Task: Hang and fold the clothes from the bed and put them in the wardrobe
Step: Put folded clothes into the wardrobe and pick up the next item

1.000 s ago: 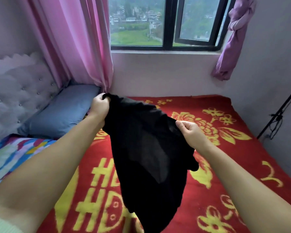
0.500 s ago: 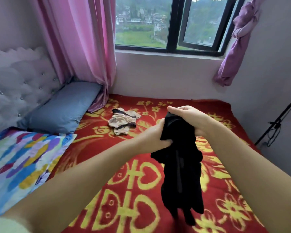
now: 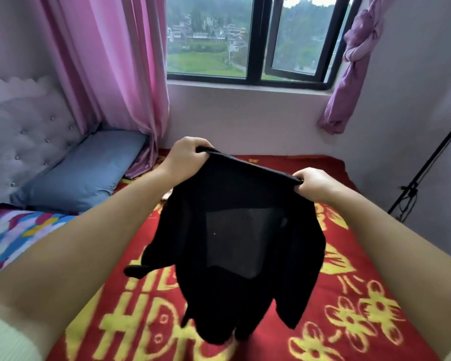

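Note:
A black garment (image 3: 235, 246) hangs spread out in the air above the bed. My left hand (image 3: 185, 157) grips its top edge at the left corner. My right hand (image 3: 313, 185) grips the same edge at the right corner, so the top edge is stretched between them. The cloth is thin and partly see-through in the middle. Its lower part dangles loose over the red blanket with yellow patterns (image 3: 349, 308). A sliver of a beige garment (image 3: 167, 196) shows on the bed just behind the black one; most of it is hidden.
A blue pillow (image 3: 84, 175) and a colourful quilt (image 3: 16, 230) lie at the left by the padded headboard (image 3: 24, 131). Pink curtains (image 3: 110, 66) and a window (image 3: 248, 40) are ahead. A black stand (image 3: 427, 173) leans by the right wall.
Half a second ago both hands held the black garment bunched together. They have moved apart and pulled its top edge open, so it now hangs spread out and covers the beige garment.

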`<state>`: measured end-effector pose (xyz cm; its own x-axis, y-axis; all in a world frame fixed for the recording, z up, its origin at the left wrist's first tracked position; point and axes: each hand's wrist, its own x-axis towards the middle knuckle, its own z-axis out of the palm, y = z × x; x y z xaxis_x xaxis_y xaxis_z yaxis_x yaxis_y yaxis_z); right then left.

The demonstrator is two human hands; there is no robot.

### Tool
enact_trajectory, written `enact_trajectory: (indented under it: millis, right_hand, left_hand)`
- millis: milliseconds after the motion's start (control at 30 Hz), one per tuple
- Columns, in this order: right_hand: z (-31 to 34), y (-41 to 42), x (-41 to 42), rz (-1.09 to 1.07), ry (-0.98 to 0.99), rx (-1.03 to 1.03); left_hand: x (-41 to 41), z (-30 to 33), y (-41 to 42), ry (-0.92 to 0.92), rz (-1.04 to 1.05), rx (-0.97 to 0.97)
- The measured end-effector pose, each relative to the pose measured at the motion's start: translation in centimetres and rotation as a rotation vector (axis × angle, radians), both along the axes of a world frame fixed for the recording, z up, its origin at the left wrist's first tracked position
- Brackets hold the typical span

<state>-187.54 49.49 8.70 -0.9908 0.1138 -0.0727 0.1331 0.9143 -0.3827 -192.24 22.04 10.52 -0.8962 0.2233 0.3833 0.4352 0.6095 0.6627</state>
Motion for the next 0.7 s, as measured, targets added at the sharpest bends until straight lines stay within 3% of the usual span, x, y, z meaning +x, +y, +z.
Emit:
enact_trajectory:
  millis: [100, 233, 467, 567, 700]
  right_hand:
    - [-1.7, 0.9, -0.1, 0.024, 0.022, -0.042]
    - [-2.0, 1.8, 0.0, 0.093, 0.066, -0.303]
    - [0.8, 1.8, -0.1, 0.155, 0.144, -0.675]
    - [1.9, 2.4, 0.2, 0.15, 0.141, -0.789]
    - [4.5, 1.7, 0.8, 0.18, 0.104, -0.893]
  left_hand:
    - [-0.3, 0.7, -1.7, -0.11, -0.021, 0.19]
    - [-0.6, 0.8, -4.4, -0.19, 0.018, 0.548]
    - [-1.0, 2.0, -8.0, -0.262, 0.186, 0.733]
    - [0.1, 2.3, -9.5, -0.46, 0.053, 0.737]
    - [0.6, 2.2, -11.4, -0.592, -0.12, 0.57]
